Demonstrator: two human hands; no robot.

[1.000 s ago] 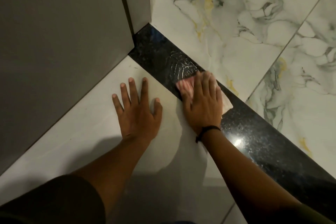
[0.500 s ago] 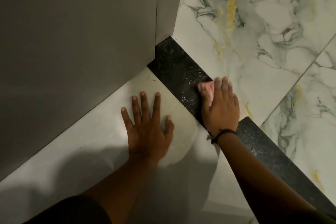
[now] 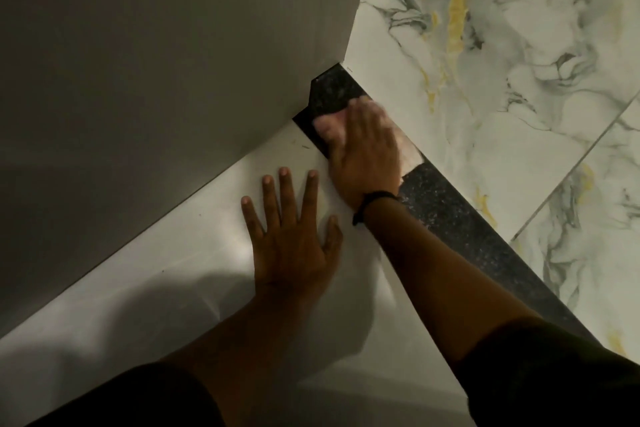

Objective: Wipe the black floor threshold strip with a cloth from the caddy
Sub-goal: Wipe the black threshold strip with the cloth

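A black speckled threshold strip [image 3: 446,215] runs diagonally from the wall corner at upper centre down to the lower right. My right hand [image 3: 363,152] lies flat on a pale pink cloth [image 3: 329,126] and presses it onto the strip near its far end, close to the wall. Cloth edges show ahead of my fingers and to their right. My left hand [image 3: 292,236] rests flat on the plain white floor tile [image 3: 173,270] with fingers spread, just left of the strip. The caddy is out of view.
A grey wall or door panel [image 3: 156,62] fills the upper left and meets the strip's end at a notched corner. Marbled white tiles with grey and yellow veins [image 3: 502,62] lie beyond the strip on the right.
My right hand has pushed the cloth along the strip toward the wall corner. My left hand stays planted on the white tile. The camera has shifted, so the wall fills more of the view.
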